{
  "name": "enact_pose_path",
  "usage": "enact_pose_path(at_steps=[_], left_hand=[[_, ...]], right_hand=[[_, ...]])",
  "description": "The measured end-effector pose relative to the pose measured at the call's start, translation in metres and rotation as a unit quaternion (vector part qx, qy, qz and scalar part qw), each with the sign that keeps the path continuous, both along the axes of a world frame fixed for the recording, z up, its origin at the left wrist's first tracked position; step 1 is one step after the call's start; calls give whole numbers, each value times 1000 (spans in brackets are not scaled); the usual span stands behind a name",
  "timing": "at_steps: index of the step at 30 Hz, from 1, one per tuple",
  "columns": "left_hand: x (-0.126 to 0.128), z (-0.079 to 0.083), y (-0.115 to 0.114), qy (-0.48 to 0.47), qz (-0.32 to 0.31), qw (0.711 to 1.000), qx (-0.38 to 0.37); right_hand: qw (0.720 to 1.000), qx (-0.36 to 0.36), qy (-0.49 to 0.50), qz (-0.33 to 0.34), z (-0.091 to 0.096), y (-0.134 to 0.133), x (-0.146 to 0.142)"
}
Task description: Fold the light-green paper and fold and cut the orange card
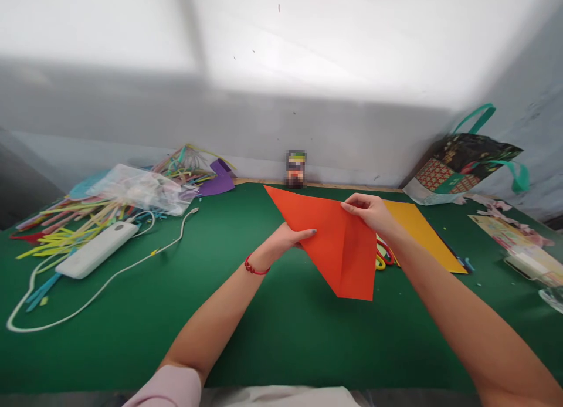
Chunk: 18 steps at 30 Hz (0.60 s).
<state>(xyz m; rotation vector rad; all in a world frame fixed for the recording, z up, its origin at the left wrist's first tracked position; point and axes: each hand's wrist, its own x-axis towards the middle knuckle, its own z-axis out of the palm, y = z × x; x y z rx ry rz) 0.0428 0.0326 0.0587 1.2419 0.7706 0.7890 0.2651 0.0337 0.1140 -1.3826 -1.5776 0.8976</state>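
Observation:
An orange sheet of paper, folded into a triangle, is held up above the green table. My left hand grips its left edge from behind, thumb lying over the front. My right hand pinches the upper right edge of the same sheet with the fingers closed. A red bead bracelet circles my left wrist. Scissors with yellow and red handles lie on the table, partly hidden behind the paper.
A yellow sheet lies to the right. A white power bank with a long cable, colourful straws and a plastic bag crowd the left. A patterned bag and paper scraps sit at the right.

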Motion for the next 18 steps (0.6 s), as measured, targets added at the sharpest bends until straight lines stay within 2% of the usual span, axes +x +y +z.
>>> enact_pose_path(at_steps=[7,18], left_hand=[[-1,-1,4,18,-18,999,-24],[-17,4,19,-49,97,994,-2]], right_hand=[[998,-35,45,-29,0,0,5],[997,-60,38,-20,-7,-2,17]])
